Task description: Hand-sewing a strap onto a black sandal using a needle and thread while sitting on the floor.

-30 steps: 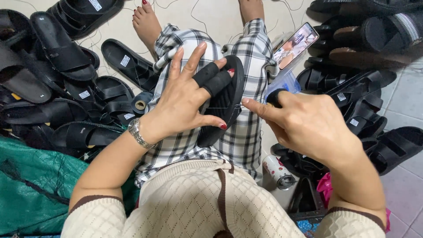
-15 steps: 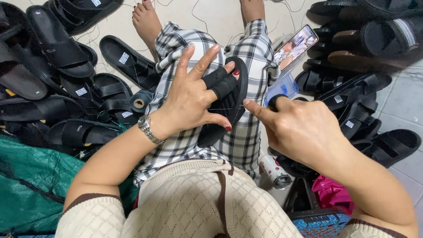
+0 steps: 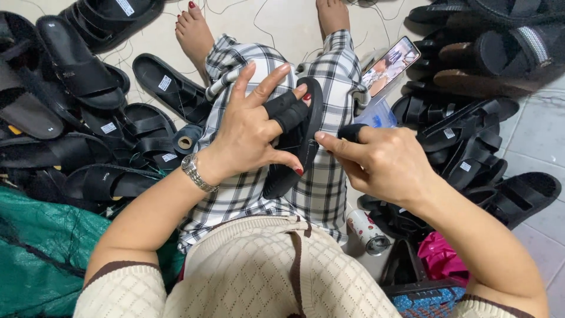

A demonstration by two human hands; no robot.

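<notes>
Around the held sandal [image 3: 297, 144]: piled sandals [image 3: 88, 135]; phone [image 3: 391, 63]

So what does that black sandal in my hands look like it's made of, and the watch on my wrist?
The black sandal looks like matte foam or rubber: a thick, dull sole with no shine. Its straps seem like soft fabric or synthetic, though that is hard to tell. The watch on the left hand looks like polished metal, with silvery, glinting links.

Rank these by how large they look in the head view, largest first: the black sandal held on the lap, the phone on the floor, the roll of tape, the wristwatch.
1. black sandal, in the left hand
2. phone
3. roll of tape and wristwatch: they look much alike, and the watch sits nearer the camera, so I leave them unranked.
</notes>
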